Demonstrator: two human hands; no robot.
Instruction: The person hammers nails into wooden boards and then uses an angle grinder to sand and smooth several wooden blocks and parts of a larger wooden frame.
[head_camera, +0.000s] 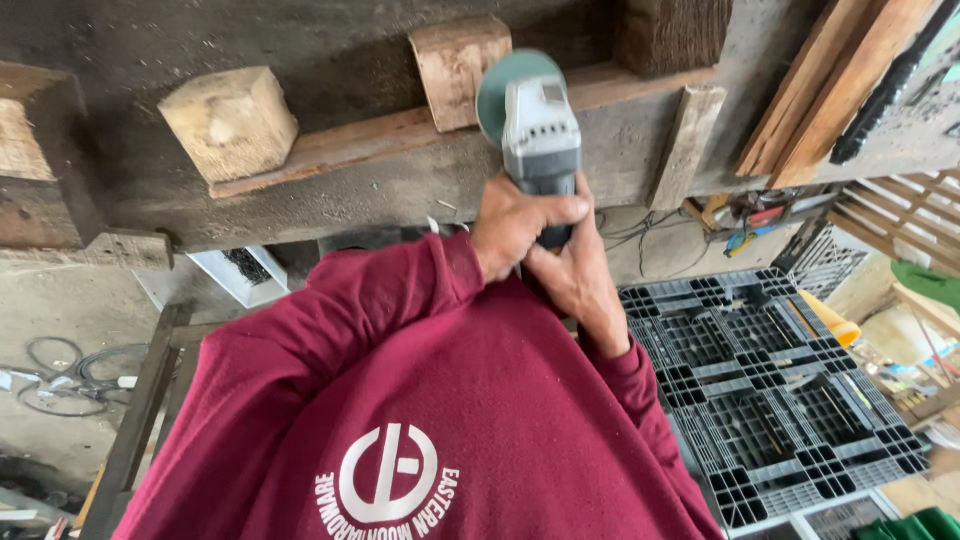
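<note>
Both my hands grip a grey angle grinder (541, 130) in front of my maroon sweatshirt. My left hand (515, 225) wraps the grinder's body from the left, and my right hand (580, 285) clasps its rear end just below. The green disc (505, 85) sits at the tool's far end, against a long dark weathered wooden beam (400, 185). A reddish strip (350, 140) runs along the beam, with a pale wooden block (458, 65) right beside the disc and another block (230, 120) further left.
A black plastic pallet (770, 390) lies on the floor to the right. Wooden planks (830, 90) lean at the upper right, with hand tools (750, 215) under them. Coiled cables (70, 375) lie on the concrete at left, near a white box (240, 275).
</note>
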